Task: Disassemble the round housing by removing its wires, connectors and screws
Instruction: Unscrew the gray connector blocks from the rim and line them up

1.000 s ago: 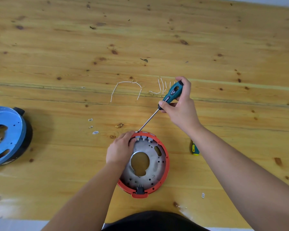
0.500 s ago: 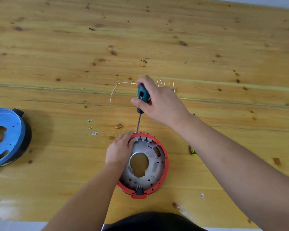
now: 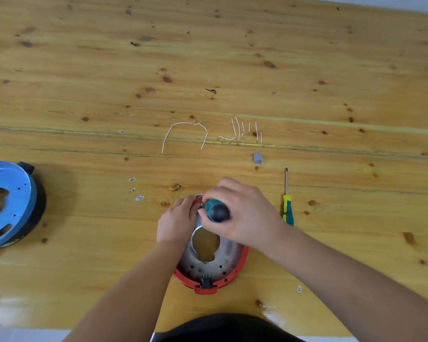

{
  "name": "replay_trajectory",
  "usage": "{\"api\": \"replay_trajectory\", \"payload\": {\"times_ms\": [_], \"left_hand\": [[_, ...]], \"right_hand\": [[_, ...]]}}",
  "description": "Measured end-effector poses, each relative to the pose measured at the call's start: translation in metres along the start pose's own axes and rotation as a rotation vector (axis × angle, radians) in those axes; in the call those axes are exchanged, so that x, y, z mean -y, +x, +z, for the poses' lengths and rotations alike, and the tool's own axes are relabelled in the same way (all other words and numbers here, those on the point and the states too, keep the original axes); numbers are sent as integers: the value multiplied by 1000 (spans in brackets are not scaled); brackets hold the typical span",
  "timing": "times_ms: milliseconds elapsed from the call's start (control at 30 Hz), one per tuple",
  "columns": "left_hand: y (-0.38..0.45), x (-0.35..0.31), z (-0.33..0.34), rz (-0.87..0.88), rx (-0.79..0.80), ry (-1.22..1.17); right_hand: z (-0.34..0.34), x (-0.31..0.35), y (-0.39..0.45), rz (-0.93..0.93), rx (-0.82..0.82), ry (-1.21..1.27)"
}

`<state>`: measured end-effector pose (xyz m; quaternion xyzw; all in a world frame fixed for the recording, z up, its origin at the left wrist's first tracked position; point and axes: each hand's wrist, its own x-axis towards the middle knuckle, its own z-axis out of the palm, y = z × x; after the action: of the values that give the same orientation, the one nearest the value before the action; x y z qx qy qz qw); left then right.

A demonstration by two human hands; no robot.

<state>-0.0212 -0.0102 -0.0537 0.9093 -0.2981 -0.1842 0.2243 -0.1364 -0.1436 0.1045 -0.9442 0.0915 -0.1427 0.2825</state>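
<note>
— Status of the hands?
— Right hand (image 3: 242, 213) is gripping the screwdriver (image 3: 216, 210), standing upright over the housing's (image 3: 229, 255) far rim; left hand (image 3: 177, 222) is clasping that rim just beside it.
— Housing's position?
— Lying flat on the worktop (image 3: 84, 70).

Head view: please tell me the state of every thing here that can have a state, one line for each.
Red housing: flat on the table, its far rim held.
Left hand: grips the housing's far rim.
Right hand: grips the teal screwdriver.
Teal screwdriver: upright over the far rim, tip hidden.
Yellow screwdriver: lying on the table, untouched.
White wires: removed, loose on the table.
Blue housing: set aside, tilted.
</note>
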Motion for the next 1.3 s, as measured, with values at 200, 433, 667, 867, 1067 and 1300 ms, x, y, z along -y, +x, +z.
{"api": "replay_trajectory", "payload": {"times_ms": [200,433,667,867,1067,1300], "left_hand": [[2,0,5,37,-63,10],[2,2,9,72,-113,42],[3,5,10,91,-101,78],[3,13,4,153,-60,132],[5,30,-4,320,-25,153],[5,37,-8,494,-66,198]], "right_hand": [[14,-18,-45,-168,-75,-71],[15,-25,-50,-145,-108,-14],[-5,-41,-24,195,-169,256],[-26,-81,-14,598,-243,769],[-32,-111,-20,778,-224,857],[-18,-130,-29,884,-182,977]]}}
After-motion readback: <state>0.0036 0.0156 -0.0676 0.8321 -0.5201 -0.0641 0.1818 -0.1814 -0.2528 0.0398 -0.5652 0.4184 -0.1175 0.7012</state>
